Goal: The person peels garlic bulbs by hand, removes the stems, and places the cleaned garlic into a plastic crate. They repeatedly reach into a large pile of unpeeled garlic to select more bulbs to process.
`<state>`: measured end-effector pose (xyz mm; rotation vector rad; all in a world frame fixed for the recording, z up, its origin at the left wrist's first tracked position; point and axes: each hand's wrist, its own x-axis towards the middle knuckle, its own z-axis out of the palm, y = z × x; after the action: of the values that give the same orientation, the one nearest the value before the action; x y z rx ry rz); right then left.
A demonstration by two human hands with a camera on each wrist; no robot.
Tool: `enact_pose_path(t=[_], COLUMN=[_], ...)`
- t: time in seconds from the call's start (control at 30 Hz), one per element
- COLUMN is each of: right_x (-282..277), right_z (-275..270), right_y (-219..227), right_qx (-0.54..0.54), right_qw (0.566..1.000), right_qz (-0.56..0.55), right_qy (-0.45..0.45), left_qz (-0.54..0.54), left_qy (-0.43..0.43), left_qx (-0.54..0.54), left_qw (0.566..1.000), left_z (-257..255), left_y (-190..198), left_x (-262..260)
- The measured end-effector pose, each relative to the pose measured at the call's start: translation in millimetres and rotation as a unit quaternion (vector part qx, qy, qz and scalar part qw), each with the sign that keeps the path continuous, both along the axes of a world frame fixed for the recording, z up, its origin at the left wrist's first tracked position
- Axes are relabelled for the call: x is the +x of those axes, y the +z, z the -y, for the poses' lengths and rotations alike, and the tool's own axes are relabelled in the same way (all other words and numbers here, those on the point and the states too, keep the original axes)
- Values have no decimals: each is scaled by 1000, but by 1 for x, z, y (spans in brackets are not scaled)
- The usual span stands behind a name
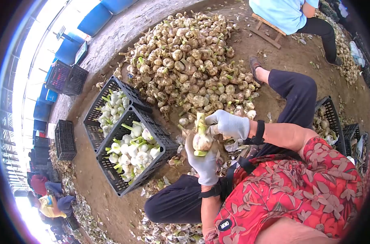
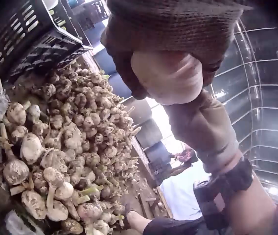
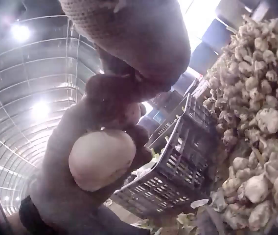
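Observation:
My gloved left hand (image 1: 203,164) holds a garlic bulb (image 1: 202,141) with a thick green stalk pointing up. A short green stub shows just under the bulb, against the palm. From the other side, my gloved right hand (image 1: 232,124) pinches at the bulb by the base of its stalk, where dry skin hangs loose. In the right wrist view a smooth white bulb (image 3: 102,159) sits in the left palm, and a pinkish part shows above it between both hands. The left wrist view has a pale bulb (image 2: 168,76) under the left fingers, which hide its top.
A large heap of dirty garlic (image 1: 185,61) lies in front. Two black crates (image 1: 130,112) of cleaned white bulbs stand to the left. Another crate (image 1: 330,122) with garlic is by my right side. A person in light blue (image 1: 280,14) sits on a wooden stool ahead.

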<state>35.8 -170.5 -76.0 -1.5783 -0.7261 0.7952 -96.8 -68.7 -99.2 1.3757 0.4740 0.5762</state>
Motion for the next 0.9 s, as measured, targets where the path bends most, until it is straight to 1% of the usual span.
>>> enact_pose_path(t=[0.07,0.1,0.13,0.2,0.23,0.27,0.3,0.33,0.37,0.4,0.47,0.53,0.57,0.63,0.67,0.7,0.73,0.8,0.83,0.9], right_x=[-4,-3,-6,-16,-18,-19,-20,-21,-17,-16,-16,-20,-26,-32,-33,-28,-27,-24,-20,-13], right_z=[-3,-2,-3,-4,-5,-10,-17,-22,-26,-20,-21,-22,-23,-20,-16,-10,-8,-6,-3,5], right_y=[-1,2,3,3,9,7,2,-3,-4,2,-11,-19,-21,-24,-23,-19,-17,-12,-7,6], right_qx=[23,-10,24,93,89,73,57,40,0,-9,-14,-56,-42,-36,-33,-32,-8,43,51,-11], right_qw=[992,995,993,986,987,995,994,985,976,945,934,927,937,971,983,990,998,995,988,986], right_qz=[118,97,111,139,133,53,-27,-109,-113,-252,-256,-302,-273,-202,-165,-134,-66,69,88,25], right_qy=[-33,-8,-11,-17,-10,-48,-87,-126,-185,-208,-250,-214,-214,-121,-72,-23,5,61,113,166], left_qz=[-18,10,80,54,51,38,89,134,49,82,23,5,29,34,36,58,59,60,72,99], left_qy=[-12,-13,-97,-106,-136,-121,-147,-165,-49,-34,-6,21,61,31,18,13,-12,-61,-84,-132], left_qx=[-124,-257,-421,-511,-312,-103,-315,-511,-364,-326,-244,-107,-166,-231,-264,-239,-278,-353,-403,-501], left_qw=[992,966,898,851,939,987,933,833,929,941,969,994,984,972,964,969,959,932,908,849], left_z=[3,1,-8,-13,-19,-21,-20,-19,-10,-7,-2,8,13,0,-6,-5,-7,-10,-10,-11], left_y=[28,34,15,19,-18,-21,-22,-22,-11,-3,-2,-23,-17,-28,-25,-15,-16,-19,-19,-17], left_x=[0,0,-7,-5,-9,-4,-2,-2,-1,0,-2,0,4,-1,-1,-3,-5,-11,-14,-14])
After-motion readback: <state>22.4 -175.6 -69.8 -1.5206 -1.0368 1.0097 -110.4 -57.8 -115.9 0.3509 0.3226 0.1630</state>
